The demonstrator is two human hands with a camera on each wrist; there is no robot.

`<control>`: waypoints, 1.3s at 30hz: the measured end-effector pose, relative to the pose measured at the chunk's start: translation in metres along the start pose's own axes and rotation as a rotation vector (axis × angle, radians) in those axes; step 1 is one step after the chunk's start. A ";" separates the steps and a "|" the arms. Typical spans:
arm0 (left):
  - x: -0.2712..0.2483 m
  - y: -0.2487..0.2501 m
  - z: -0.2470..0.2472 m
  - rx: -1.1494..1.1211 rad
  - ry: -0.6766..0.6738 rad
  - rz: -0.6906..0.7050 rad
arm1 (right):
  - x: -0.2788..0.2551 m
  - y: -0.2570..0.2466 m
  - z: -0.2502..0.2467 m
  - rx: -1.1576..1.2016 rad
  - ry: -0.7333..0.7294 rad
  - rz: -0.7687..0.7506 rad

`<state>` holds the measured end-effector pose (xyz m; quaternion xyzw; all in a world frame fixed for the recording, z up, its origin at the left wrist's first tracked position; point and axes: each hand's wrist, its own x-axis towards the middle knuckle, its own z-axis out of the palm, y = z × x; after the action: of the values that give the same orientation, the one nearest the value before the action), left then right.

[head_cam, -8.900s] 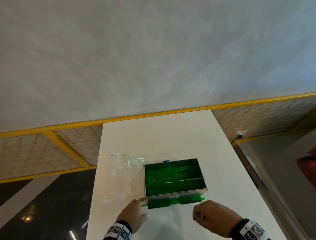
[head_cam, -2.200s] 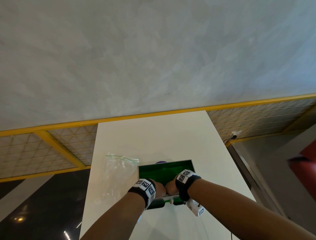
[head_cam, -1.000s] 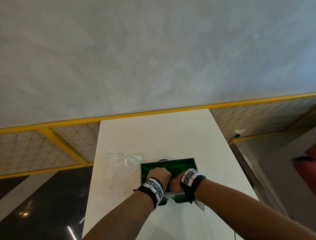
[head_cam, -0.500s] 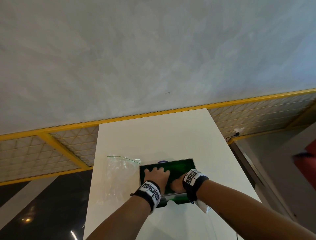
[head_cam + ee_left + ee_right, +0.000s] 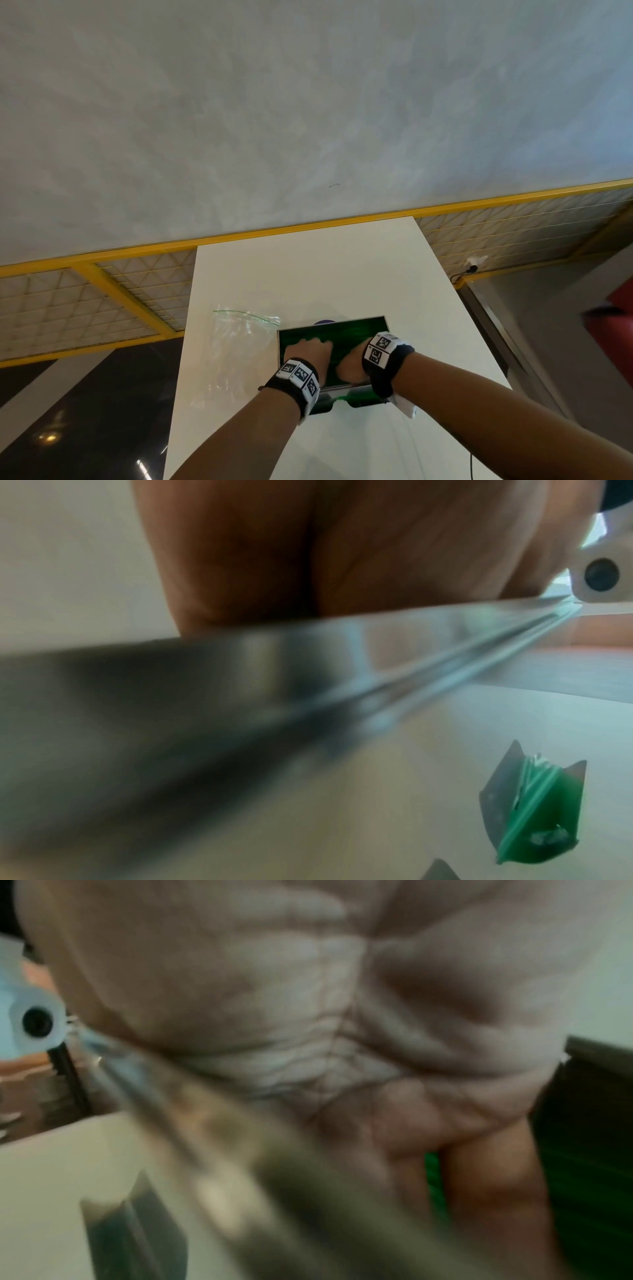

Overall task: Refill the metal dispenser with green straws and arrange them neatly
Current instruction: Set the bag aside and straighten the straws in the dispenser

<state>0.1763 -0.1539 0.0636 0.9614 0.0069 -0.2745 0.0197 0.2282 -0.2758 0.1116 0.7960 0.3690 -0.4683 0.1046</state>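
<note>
The metal dispenser (image 5: 386, 330) stands open-topped on the white table (image 5: 308, 274), filled with green straws (image 5: 356, 330). My left hand (image 5: 310, 346) lies inside it on the left, fingers spread flat on the straws. My right hand (image 5: 351, 365) reaches in beside it, with the palm down over the straws (image 5: 589, 1177) and the fingertips hidden. In the left wrist view the dispenser's front rim (image 5: 308, 653) crosses the frame, and green straws (image 5: 534, 818) show in the front slot below.
A clear zip bag (image 5: 236, 353) lies crumpled on the table just left of the dispenser. The table's left and right edges drop off to dark floor. A yellow-framed mesh barrier (image 5: 137, 301) and a grey wall stand behind.
My left hand has gone from curled to fingers spread flat on the straws and has shifted slightly left. The right hand stays inside the dispenser.
</note>
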 end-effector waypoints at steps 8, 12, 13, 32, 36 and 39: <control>-0.001 -0.012 0.006 -0.123 -0.002 0.037 | -0.068 0.061 -0.013 0.418 0.204 -0.006; -0.001 -0.008 0.002 -0.111 -0.082 0.061 | -0.080 0.098 0.065 0.678 0.266 0.214; -0.001 -0.007 0.002 -0.116 -0.082 0.064 | -0.071 0.104 0.088 0.716 0.265 0.272; -0.008 0.004 0.003 -0.251 -0.049 -0.002 | 0.050 0.107 0.177 1.538 0.512 0.464; -0.009 0.003 0.003 -0.264 -0.050 0.002 | 0.053 0.110 0.180 1.571 0.513 0.473; -0.010 0.000 0.002 -0.263 -0.061 0.003 | 0.053 0.113 0.184 1.574 0.506 0.464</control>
<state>0.1669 -0.1544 0.0669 0.9417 0.0410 -0.3001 0.1463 0.1984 -0.4243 -0.0515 0.7728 -0.2231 -0.3631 -0.4703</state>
